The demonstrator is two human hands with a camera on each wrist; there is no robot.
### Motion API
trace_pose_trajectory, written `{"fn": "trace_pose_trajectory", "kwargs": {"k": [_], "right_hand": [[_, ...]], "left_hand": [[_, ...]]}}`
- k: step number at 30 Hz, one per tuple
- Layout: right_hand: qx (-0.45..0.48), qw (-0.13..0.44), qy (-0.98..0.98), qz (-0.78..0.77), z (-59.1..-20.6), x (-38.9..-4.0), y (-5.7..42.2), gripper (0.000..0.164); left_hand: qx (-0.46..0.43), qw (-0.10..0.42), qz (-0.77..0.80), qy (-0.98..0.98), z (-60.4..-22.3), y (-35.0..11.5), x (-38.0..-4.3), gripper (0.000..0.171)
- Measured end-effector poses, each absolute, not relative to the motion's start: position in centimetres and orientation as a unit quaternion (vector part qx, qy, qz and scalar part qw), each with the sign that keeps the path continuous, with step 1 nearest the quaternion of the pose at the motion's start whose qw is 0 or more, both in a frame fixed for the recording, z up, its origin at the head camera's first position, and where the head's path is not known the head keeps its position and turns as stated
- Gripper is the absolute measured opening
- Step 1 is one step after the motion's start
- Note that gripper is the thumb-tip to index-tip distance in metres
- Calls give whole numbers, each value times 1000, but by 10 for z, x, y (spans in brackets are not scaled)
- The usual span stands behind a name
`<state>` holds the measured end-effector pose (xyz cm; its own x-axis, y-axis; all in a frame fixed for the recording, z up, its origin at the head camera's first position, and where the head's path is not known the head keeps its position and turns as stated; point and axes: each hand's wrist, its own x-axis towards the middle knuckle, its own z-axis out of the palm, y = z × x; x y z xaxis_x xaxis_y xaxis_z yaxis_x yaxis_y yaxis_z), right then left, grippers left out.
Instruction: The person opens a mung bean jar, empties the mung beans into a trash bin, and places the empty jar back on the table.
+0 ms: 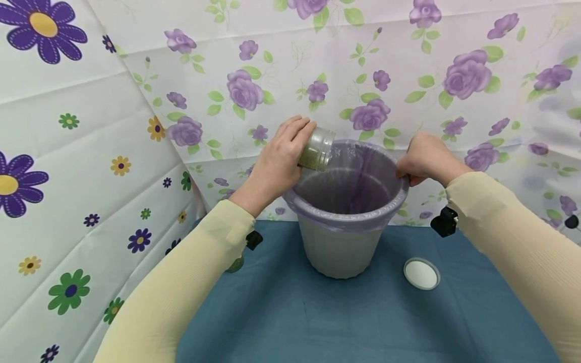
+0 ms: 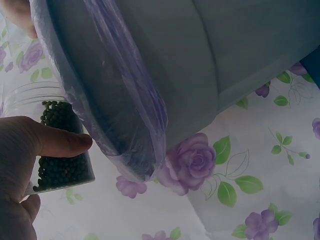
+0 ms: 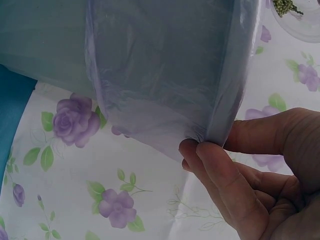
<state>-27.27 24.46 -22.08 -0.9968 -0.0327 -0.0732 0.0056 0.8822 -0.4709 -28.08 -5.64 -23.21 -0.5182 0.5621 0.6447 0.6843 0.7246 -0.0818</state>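
My left hand grips a clear jar tipped on its side, its mouth at the left part of the bin's rim. Small dark green grains, like peppercorns, lie along the jar's lower side. A light grey trash bin stands upright, lined with a thin purple plastic bag folded over its rim. Across from the jar, my right hand pinches the rim and bag between thumb and fingertips, as the right wrist view shows up close.
On the blue tablecloth, a round white lid lies right of the bin. A small round green thing is partly hidden by the left sleeve. Flowered sheets hang close behind the bin and along the left.
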Motion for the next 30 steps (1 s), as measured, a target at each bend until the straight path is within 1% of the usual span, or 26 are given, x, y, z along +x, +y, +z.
{"fn": "trace_pose_trajectory", "kwargs": {"k": [17, 30], "right_hand": [[-7, 42, 966, -255, -221, -273, 244, 20], [-3, 37, 965, -261, -221, -271, 243, 20]], "left_hand": [[-363, 338, -91, -863, -233, -57, -281, 69], [-359, 329, -91, -869, -233, -57, -279, 72]]}}
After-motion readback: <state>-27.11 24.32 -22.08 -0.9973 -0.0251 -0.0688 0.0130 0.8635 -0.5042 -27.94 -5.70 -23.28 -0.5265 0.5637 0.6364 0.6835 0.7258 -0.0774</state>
